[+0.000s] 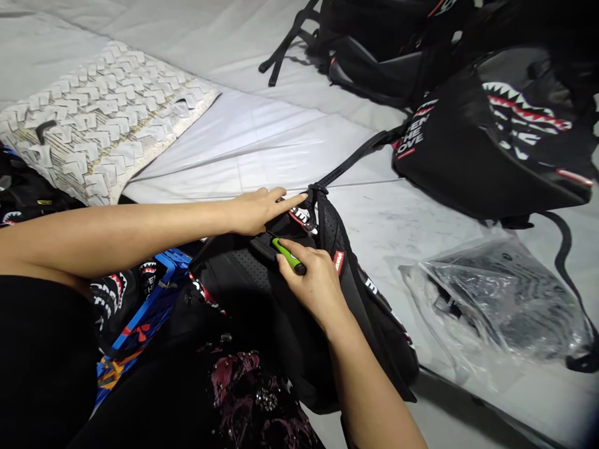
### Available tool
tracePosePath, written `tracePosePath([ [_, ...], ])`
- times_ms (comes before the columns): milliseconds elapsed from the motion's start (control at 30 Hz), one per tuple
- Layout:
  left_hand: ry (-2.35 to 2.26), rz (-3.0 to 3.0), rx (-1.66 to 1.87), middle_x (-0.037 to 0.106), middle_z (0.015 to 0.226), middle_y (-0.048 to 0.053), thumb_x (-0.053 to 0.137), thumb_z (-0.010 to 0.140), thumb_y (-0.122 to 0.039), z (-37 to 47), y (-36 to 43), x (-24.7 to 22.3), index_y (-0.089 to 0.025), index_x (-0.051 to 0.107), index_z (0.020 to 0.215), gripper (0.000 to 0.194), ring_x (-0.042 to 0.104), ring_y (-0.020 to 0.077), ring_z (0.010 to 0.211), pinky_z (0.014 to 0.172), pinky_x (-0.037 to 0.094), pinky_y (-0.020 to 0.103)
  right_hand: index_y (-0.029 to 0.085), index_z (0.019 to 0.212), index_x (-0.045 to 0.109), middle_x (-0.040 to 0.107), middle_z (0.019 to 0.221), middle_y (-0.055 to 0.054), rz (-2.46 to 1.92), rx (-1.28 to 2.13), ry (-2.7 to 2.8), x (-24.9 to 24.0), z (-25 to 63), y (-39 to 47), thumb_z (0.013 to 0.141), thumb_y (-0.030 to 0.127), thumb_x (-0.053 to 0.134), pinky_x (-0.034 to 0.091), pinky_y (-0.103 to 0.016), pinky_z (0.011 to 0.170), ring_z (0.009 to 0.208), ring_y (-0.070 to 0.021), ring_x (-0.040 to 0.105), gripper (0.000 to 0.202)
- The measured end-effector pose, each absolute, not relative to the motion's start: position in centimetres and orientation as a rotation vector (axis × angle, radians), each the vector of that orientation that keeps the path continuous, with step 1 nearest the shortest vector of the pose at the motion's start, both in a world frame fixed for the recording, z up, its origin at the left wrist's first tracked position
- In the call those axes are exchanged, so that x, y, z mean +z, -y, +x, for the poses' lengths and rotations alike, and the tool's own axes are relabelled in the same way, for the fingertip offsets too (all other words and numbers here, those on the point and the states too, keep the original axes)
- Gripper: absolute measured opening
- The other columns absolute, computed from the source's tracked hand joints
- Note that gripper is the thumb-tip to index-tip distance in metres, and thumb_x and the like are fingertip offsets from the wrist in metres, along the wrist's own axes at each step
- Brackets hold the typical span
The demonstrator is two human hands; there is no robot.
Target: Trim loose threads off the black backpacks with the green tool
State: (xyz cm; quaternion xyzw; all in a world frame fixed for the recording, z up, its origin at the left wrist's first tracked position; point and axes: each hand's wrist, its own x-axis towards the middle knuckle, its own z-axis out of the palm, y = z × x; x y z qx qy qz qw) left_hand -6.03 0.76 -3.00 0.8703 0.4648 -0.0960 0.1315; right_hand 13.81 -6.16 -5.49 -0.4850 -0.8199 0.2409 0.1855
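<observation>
A black backpack (262,299) with red and white labels lies in front of me on a white sheet. My left hand (257,209) presses flat on its top edge, fingers stretched toward the strap loop (318,187). My right hand (311,277) is closed around a small tool with a green and black handle (289,255), its tip against the bag just below my left hand.
A second black bag with a shark-mouth print (505,137) lies at the right, more black bags (374,43) behind it. A clear plastic bag (496,299) lies at right. A stack of white woven pieces (103,118) sits at left, a blue crate (150,305) beside my lap.
</observation>
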Motion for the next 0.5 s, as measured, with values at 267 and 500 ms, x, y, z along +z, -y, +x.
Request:
tracePosePath([
  [267,-1.332,2.469,-0.121,0.029,0.157,0.014,0.057,0.083,-0.010,-6.6,-0.8,-3.7,-0.026,0.008,0.161,0.093,0.046,0.0296,0.132,0.109,0.042,0.038,0.023,0.118,0.073,0.078,0.109,-0.004,-1.320,0.938,2.249,-5.1,13.1,5.3,0.090,0.022,0.063,0.057,-0.036,0.088,0.094,-0.0245,0.075,0.030],
  [500,-1.512,2.356,-0.354,0.006,0.166,0.018,0.079,0.069,-0.021,-5.1,-0.3,-2.4,-0.035,-0.011,0.159,0.128,0.041,0.0413,0.135,0.097,0.051,0.048,0.021,0.120,0.072,0.075,0.118,-0.007,-1.309,0.879,2.160,-6.0,12.7,5.8,0.092,0.023,0.059,0.057,-0.038,0.096,0.104,-0.0256,0.073,0.031],
])
